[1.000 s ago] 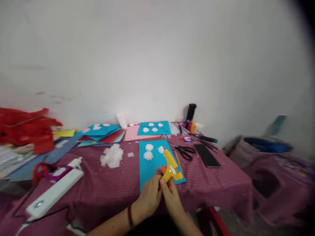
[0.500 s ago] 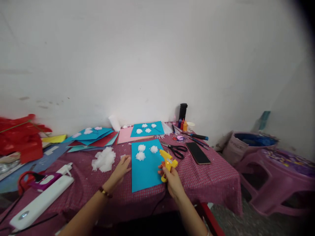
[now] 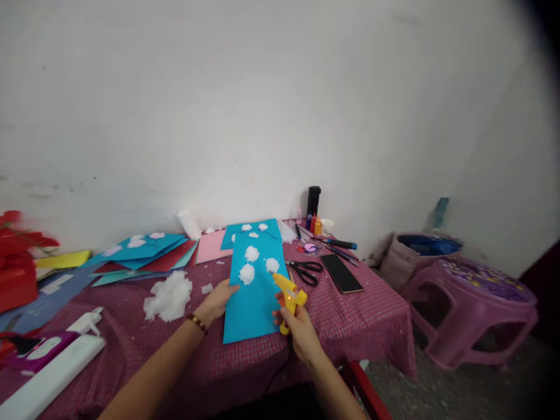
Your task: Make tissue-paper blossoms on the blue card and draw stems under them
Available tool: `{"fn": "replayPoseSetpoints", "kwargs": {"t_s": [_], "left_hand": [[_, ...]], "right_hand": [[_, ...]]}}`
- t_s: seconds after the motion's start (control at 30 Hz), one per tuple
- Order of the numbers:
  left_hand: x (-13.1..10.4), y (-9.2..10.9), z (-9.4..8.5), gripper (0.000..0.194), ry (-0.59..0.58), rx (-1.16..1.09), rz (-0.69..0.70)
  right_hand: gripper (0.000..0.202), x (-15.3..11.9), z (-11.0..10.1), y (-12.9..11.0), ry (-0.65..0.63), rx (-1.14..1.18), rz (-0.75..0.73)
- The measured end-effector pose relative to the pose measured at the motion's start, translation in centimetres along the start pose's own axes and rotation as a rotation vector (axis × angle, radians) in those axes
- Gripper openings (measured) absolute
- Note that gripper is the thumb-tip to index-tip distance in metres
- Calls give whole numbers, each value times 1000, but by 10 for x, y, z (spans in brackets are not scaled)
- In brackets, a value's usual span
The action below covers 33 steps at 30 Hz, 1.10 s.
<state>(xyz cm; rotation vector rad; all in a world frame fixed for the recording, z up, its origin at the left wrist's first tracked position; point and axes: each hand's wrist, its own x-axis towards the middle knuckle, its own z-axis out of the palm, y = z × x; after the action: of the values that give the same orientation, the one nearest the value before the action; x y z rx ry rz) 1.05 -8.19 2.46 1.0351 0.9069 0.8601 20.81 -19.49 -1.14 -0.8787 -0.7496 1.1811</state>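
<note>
My right hand is wrapped round the handle of a yellow glue gun, whose nozzle points at a white cotton tuft on the blue paper sheet. Two more white tufts sit on that sheet, left of the nozzle. At the sheet's left edge, my left hand pinches the paper, thumb on top and the other fingers mostly hidden. Beside my left hand lies a small white scrap. Farther left is a pile of white cotton.
Black scissors and a phone lie to the right. Another blue sheet with tufts is behind. Coloured papers are stacked at left, near a white power strip. Paint bottles and a black flask stand at the back.
My left hand has moved from beside the sheet onto its left edge and taken hold. The sheet's far end now overlaps the sheet behind. The view has turned slightly right.
</note>
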Motion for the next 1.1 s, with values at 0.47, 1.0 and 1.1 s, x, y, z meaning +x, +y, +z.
{"fn": "replayPoseSetpoints", "kwargs": {"t_s": [0.47, 1.0, 1.1], "left_hand": [[8, 51, -82, 61, 368, -111, 524], [14, 16, -76, 53, 218, -168, 417], [19, 8, -79, 53, 236, -193, 424]], "right_hand": [[31, 88, 95, -2, -201, -279, -473], [26, 83, 87, 45, -230, -488, -430], [27, 85, 85, 46, -205, -486, -421]]}}
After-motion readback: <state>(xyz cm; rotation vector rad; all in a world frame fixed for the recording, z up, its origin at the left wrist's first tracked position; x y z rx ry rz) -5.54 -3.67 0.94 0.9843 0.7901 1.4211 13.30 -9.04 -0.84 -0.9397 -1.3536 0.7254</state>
